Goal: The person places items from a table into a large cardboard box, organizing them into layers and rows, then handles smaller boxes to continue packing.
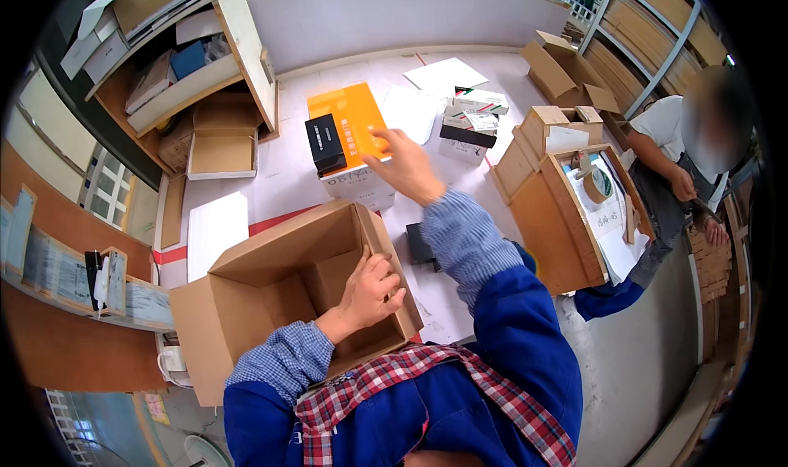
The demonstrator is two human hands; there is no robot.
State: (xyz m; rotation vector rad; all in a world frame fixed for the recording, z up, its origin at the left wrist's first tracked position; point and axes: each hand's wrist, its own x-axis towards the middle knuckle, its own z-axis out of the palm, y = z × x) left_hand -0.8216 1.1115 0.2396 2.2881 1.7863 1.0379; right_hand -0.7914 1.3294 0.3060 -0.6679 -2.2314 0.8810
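Note:
An open brown cardboard carton [279, 254] stands right in front of me, its flaps spread and its inside showing bare cardboard. My left hand [369, 290] is closed on the carton's right wall, fingers bent over the edge. Farther off, my right hand [406, 167] reaches over the right side of an orange-topped box [349, 110], fingers apart and slightly blurred; I cannot tell whether they touch it. On the left part of that box lies a small black box [326, 144]. Beside my right forearm a dark box [421, 244] is partly hidden.
Small white, green and black boxes [472, 122] are stacked at the back right. A wooden stand [533, 229] with papers and a tape roll [597, 185] rises to the right. Wooden shelving [246, 40] stands back left. Another person [677, 139] is at the far right.

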